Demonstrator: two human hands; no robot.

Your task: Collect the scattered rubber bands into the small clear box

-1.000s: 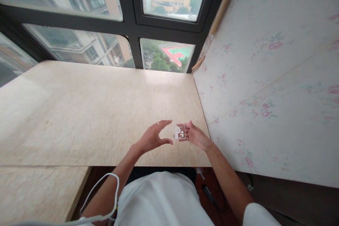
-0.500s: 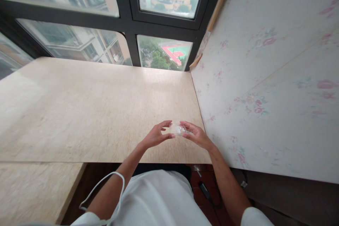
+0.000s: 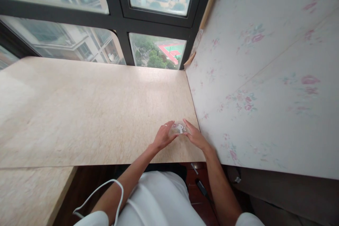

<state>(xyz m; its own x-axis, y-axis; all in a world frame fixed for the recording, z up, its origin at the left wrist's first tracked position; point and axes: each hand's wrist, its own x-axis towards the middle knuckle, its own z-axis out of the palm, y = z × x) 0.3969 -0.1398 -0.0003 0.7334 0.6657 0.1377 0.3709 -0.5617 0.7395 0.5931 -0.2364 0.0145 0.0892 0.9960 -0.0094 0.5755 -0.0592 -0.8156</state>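
Observation:
Between my two hands is a small clear plastic box [image 3: 180, 128] with pale and reddish bits showing through it; I cannot make out its contents. My left hand [image 3: 164, 136] grips its left end, fingers at the far side and thumb at the near side. At the right end, my right hand [image 3: 194, 135] holds it the same way. The box is over the beige stone-like ledge [image 3: 106, 113], close to its right end; whether it touches the surface I cannot tell.
Floral-papered wall [image 3: 251, 77] rises just right of my hands. A dark-framed window [image 3: 116, 24] stands behind the ledge. A white cable [image 3: 100, 190] loops over my left forearm. Below the ledge's front edge, a black device with a cord [image 3: 201, 187] lies on the reddish floor.
My left hand has come in closer around the box, and both hands now grip its ends more fully. White and reddish marks on the box show more clearly. The view has shifted slightly right.

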